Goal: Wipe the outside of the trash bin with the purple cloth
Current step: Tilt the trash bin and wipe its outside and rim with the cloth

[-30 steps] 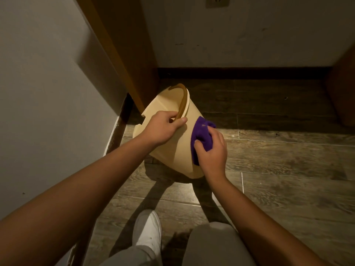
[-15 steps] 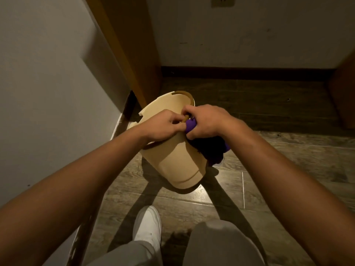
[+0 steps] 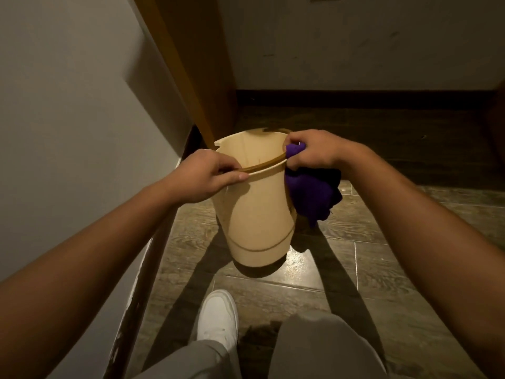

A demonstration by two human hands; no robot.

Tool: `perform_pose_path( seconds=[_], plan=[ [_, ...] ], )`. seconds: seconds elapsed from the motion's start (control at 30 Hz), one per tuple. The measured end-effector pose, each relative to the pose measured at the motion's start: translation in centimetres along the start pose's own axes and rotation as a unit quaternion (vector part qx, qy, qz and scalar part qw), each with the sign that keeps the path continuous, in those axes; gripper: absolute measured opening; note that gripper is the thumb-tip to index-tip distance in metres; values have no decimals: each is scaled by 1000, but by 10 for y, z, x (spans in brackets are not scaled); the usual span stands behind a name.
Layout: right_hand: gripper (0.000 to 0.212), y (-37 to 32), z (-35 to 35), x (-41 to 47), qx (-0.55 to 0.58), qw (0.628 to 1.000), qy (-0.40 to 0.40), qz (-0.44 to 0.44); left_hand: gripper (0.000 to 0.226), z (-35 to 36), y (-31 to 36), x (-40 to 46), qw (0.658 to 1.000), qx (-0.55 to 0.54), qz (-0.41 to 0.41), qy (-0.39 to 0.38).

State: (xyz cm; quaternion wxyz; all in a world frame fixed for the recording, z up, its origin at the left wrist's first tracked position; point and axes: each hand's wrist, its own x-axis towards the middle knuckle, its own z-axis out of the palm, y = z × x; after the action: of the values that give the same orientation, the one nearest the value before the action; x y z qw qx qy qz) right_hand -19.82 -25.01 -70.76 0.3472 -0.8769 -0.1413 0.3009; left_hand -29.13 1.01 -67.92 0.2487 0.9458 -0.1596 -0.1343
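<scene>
A cream plastic trash bin (image 3: 257, 214) with a brown ring at its rim stands nearly upright on the floor, its open top facing me. My left hand (image 3: 207, 173) pinches the near left rim. At the right rim, my right hand (image 3: 314, 151) grips both the rim and the purple cloth (image 3: 311, 195). The cloth hangs down along the bin's right outer side.
A white wall (image 3: 82, 119) runs along the left, with a wooden door frame (image 3: 185, 77) behind the bin. The floor (image 3: 396, 228) is dark wood-look tile. My white shoe (image 3: 218, 315) and grey trouser knees (image 3: 322, 348) lie in front of the bin.
The bin has swung from tilted away to nearly upright. My right hand moved from the bin's side up to the right rim, and the cloth now dangles below it. My left hand stayed on the rim.
</scene>
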Motion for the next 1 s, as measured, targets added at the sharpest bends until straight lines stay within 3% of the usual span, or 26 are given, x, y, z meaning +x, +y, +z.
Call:
perform_pose_path(
  seconds=[0.13, 0.27, 0.37, 0.43, 0.57, 0.77, 1.0],
  plan=[
    [55, 6, 9, -9, 87, 990, 113, -13, 31, 13, 2, 5, 994, -62, -35, 78],
    [12, -9, 41, -24, 230, 940, 250, -37, 28, 22, 3, 11, 984, -103, -90, 115],
    [14, -30, 82, -34, 283, 908, 299, -74, 30, 25, 7, 15, 981, -115, -96, 123],
    [24, -41, 106, -40, 295, 897, 313, -103, 31, 24, 9, 15, 981, -116, -89, 125],
    [55, -52, 138, -46, 217, 910, 317, -160, 24, 23, 6, 12, 979, -147, -61, 128],
    [41, -4, 150, -41, 147, 915, 356, -119, 30, 34, 0, 9, 966, -164, -119, 158],
    [34, 74, 149, -35, 230, 910, 341, 42, 31, 39, 4, 2, 970, -132, -99, 181]
  ],
)
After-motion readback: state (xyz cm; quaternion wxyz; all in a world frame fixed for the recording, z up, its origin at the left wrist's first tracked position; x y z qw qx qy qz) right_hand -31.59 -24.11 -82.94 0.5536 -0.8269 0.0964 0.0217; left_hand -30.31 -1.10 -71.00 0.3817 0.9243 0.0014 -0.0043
